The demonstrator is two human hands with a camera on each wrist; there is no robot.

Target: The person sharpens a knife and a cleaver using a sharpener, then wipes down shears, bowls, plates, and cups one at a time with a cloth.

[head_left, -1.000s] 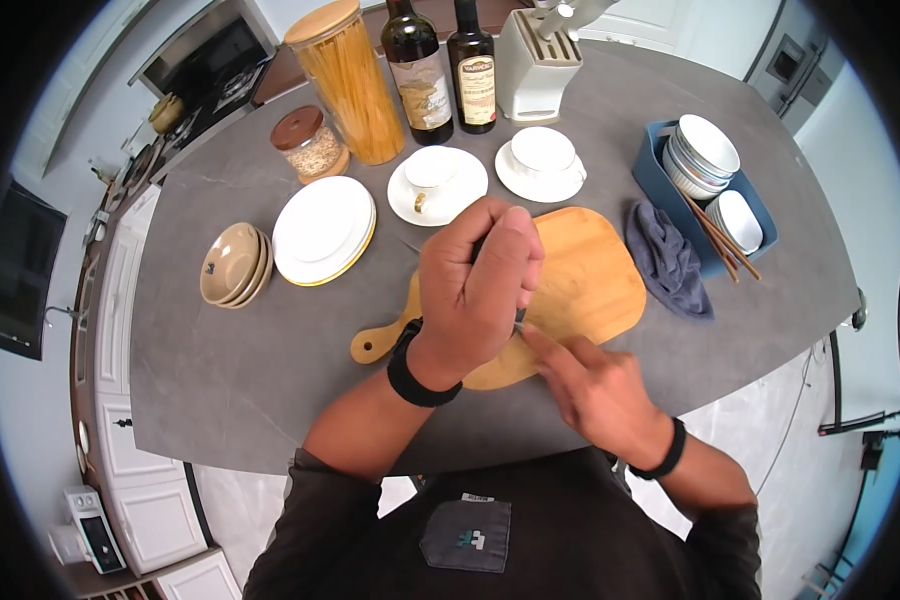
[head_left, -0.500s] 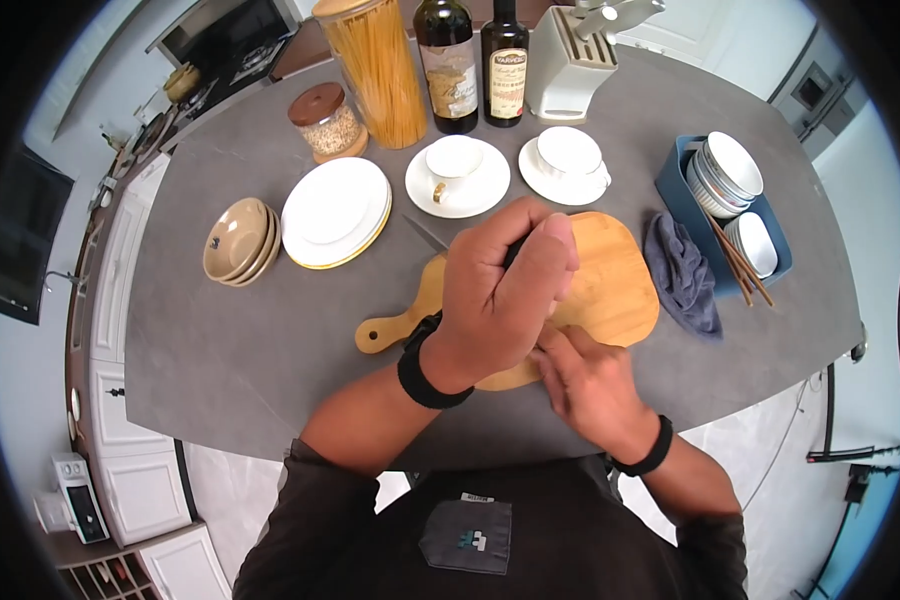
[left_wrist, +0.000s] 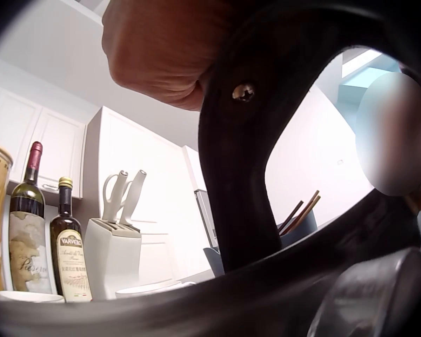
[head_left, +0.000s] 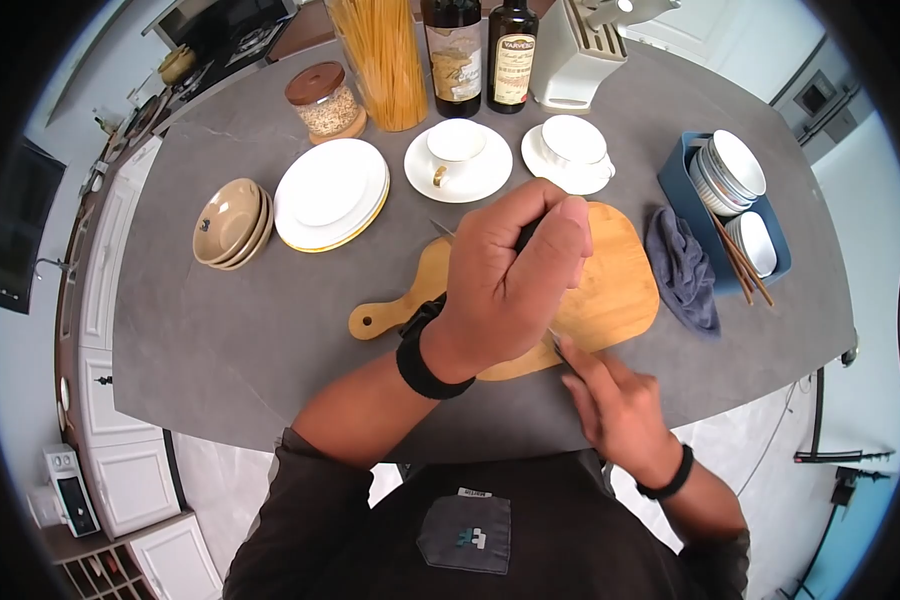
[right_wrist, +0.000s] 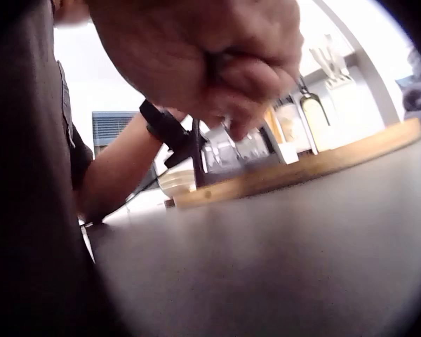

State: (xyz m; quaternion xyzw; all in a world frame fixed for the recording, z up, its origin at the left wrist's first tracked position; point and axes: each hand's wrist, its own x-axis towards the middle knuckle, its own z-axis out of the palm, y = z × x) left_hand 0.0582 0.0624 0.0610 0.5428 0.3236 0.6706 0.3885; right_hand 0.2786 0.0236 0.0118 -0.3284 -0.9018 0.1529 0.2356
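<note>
My left hand (head_left: 515,285) grips the black handle of what looks like a knife sharpener (left_wrist: 235,175), a looped frame with a screw in its side. It stands on the wooden cutting board (head_left: 620,285); in the head view the hand mostly hides it. A knife (head_left: 442,229) passes through under that hand, the end of its blade showing beyond the knuckles. On the near side my right hand (head_left: 620,405) holds the knife by its handle, fingers curled in the right wrist view (right_wrist: 217,77) and index finger along the top.
Behind the board stand two cups on saucers (head_left: 458,160), bottles (head_left: 455,65), a pasta jar (head_left: 380,70) and a knife block (head_left: 578,60). Plates (head_left: 332,195) and brown bowls (head_left: 232,222) sit left. A grey cloth (head_left: 682,270) and blue bin (head_left: 678,165) lie right.
My right hand has moved back toward my body with the knife, and less blade shows beyond the left hand than half a second ago. The left hand keeps its grip.
</note>
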